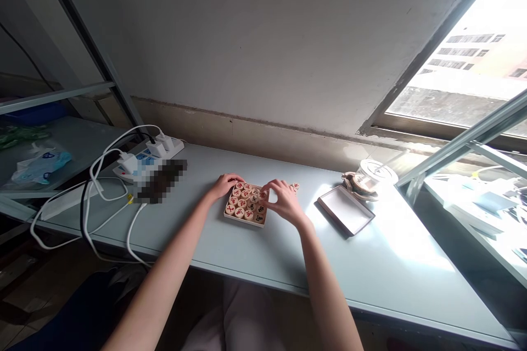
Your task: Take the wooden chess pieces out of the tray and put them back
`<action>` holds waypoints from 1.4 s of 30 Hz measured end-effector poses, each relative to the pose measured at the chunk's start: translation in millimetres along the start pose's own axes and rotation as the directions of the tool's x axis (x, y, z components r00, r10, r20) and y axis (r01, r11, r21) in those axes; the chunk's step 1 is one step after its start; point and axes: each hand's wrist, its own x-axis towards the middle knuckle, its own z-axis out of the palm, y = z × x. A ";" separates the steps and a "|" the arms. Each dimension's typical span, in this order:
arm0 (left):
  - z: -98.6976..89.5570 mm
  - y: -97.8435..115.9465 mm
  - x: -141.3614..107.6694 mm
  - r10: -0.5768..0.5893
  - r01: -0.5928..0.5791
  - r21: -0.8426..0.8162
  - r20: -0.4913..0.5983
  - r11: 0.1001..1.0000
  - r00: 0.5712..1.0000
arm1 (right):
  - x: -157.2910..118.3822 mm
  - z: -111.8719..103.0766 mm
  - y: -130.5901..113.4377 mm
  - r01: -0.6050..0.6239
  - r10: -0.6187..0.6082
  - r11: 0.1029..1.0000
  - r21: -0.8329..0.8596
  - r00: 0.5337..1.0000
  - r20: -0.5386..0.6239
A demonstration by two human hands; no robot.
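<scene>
Covering part of the scene, the right hand [274, 200] hides the far right corner of the box [245, 223] and some of the loose pieces [295, 187] just beyond its knuckles. Its fingers are partly curled, with thumb and forefinger on either side of a piece [262, 196] in the box; whether they pinch it I cannot tell. The left hand [228, 184] is loosely bent, fingertips at the box's far left corner, and its grip cannot be made out. Left of that hand, past a stretch of desk [391, 269], a blurred object [160, 182] beside the power strip [150, 154] is unreadable. The desk's front edge runs beneath both forearms, nearer the body than the hands, and bare surface separates the right hand from the lid [346, 211] on its right. The box is shallow and square-cornered, filled with round, pale, wood-like discs marked in red or dark characters. The lid is a flat rectangle with a whitish inside; beyond it stands a clear cup [370, 178], partly washed out by glare.
</scene>
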 end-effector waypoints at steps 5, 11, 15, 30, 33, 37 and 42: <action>0.6 -0.2 -0.4 -0.015 0.015 -0.015 0.005 1.000 1.000 | -8.5 -12.4 26.4 -0.194 0.202 0.969 -0.154 0.979 0.036; 0.1 1.4 -0.3 -0.012 0.012 -0.014 0.009 1.000 1.000 | -5.7 -11.1 12.5 -0.127 0.131 0.987 -0.102 0.991 0.039; -0.4 2.4 0.0 0.007 -0.007 -0.004 -0.001 1.000 1.000 | -1.7 0.5 -14.1 0.099 -0.115 0.990 0.100 0.979 0.169; 1.0 -3.4 1.6 -0.001 0.001 -0.015 -0.010 1.000 1.000 | -1.5 1.9 -18.8 0.028 -0.162 0.926 0.376 0.930 0.330; 0.9 -3.3 0.9 -0.011 0.011 -0.025 -0.005 1.000 1.000 | -1.4 -1.8 -15.5 -0.027 -0.111 0.915 0.403 0.943 0.315; 1.2 -3.1 -0.3 -0.024 0.024 -0.043 -0.005 0.999 1.000 | -3.4 -15.6 3.7 -0.094 0.006 0.906 0.413 0.978 0.210; 1.9 -2.2 -0.9 -0.056 0.056 -0.063 0.005 0.996 0.998 | -9.0 -21.1 37.0 -0.183 0.145 0.959 0.214 0.973 0.181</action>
